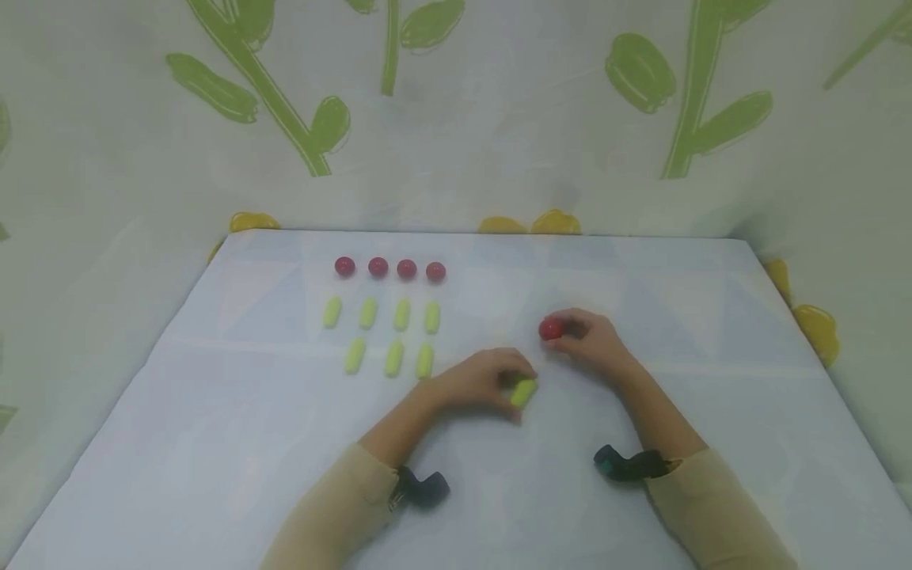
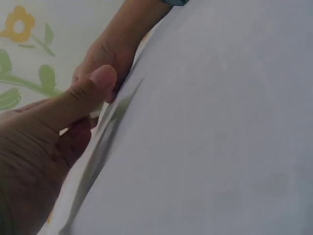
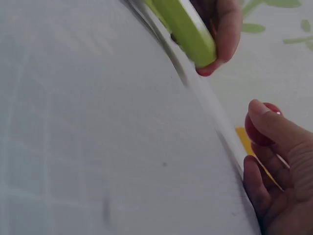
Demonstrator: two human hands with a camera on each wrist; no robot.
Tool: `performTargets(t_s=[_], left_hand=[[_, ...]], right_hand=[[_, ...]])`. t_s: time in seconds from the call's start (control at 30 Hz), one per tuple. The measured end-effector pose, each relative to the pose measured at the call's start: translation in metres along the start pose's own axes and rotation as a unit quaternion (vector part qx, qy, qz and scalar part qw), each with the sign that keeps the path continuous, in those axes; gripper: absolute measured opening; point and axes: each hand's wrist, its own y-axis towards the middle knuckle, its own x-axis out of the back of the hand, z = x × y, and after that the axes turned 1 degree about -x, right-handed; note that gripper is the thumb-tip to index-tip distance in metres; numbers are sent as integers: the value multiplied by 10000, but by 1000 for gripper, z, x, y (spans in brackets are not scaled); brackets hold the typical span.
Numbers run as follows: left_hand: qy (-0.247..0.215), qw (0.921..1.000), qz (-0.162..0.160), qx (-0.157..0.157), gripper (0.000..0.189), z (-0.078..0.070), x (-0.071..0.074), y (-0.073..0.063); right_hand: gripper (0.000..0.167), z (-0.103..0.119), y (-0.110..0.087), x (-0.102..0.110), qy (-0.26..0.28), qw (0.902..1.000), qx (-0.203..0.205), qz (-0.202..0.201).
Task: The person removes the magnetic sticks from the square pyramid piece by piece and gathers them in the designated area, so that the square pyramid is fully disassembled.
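Observation:
My left hand [image 1: 480, 381] pinches a yellow-green faceted stick [image 1: 523, 393] between thumb and fingers, close to the table. In the right wrist view the same stick [image 3: 188, 34] shows large, with a bit of red at its lower end that I cannot identify. Farther right, my right hand [image 1: 587, 342] holds a shiny red ball [image 1: 551, 328] by thumb and fingertips; the ball [image 3: 255, 131] also appears in the right wrist view. From the left wrist, the left thumb [image 2: 100, 81] is seen, while its stick is mostly hidden.
Several red balls [image 1: 407, 270] form a row at the back left of the white table [image 1: 214, 443]. Before them lie two rows of yellow-green sticks [image 1: 402, 314]. A leaf-patterned cloth wall [image 1: 492, 142] rises behind the table. Dark wrist cameras [image 1: 427, 490] sit at both cuffs.

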Motion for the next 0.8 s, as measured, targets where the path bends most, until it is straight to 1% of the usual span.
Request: performTargets(t_s=[0.07,0.13,0.23,0.37,0.47,0.57,0.63,0.73,0.8], left_hand=[[72,9997,-84,205,57,-4,4,-6],[118,9986,-206,477,58,-8,8,-14],[42,9958,-407,816,58,-10,14,-27],[-136,9928,-800,878,58,-10,23,-45],[-129,9888,-1144,954,58,-7,30,-62],[-93,9819,-1541,1093,58,-2,36,-80],[-14,9772,-1816,1099,60,3,41,-92],[0,9692,-2147,1208,60,6,49,-108],[71,9638,-2299,1346,60,7,55,-119]], right_hand=[[46,4,2,-2,71,9998,-165,0],[50,9,5,-5,25,9997,-254,24],[53,16,11,-11,-36,9992,-407,44],[52,24,21,-20,-70,9992,-386,85],[48,31,29,-26,-113,9993,-336,102],[48,38,37,-34,-216,9989,-409,118],[47,41,43,-38,-222,9985,-485,111],[48,45,54,-43,-219,9984,-524,60],[47,47,61,-45,-167,9985,-515,5]])
